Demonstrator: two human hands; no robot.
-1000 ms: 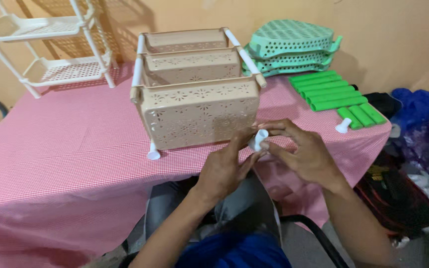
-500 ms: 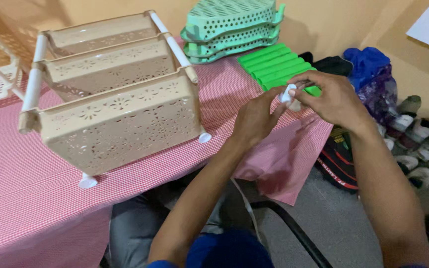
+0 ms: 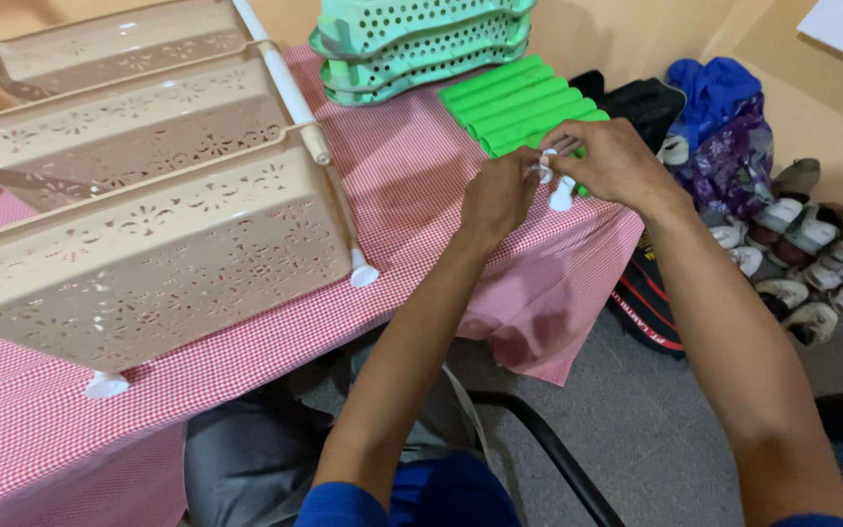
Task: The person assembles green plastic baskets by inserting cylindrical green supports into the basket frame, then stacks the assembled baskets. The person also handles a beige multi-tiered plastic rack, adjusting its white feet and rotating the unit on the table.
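Note:
My left hand (image 3: 498, 195) and my right hand (image 3: 615, 161) meet at the right end of the table, over the pink checked cloth (image 3: 421, 185). Between their fingertips they pinch a small white plastic foot (image 3: 542, 170). A second white foot (image 3: 561, 198) stands on the cloth just below my right fingers, next to the row of green tubes (image 3: 514, 102). A beige three-tier rack (image 3: 148, 244) lies on its side to the left, with white feet (image 3: 363, 275) on its legs.
Stacked mint-green perforated trays (image 3: 412, 39) sit at the back of the table. Beyond the table's right edge are a blue bag (image 3: 714, 98), a black bag (image 3: 651, 303) and several shoes (image 3: 812, 263) on the floor. A black chair frame (image 3: 548, 439) is under my arms.
Both hands moved with the white foot from the front of the beige rack to the right end of the table, by the green tubes. The view swung right.

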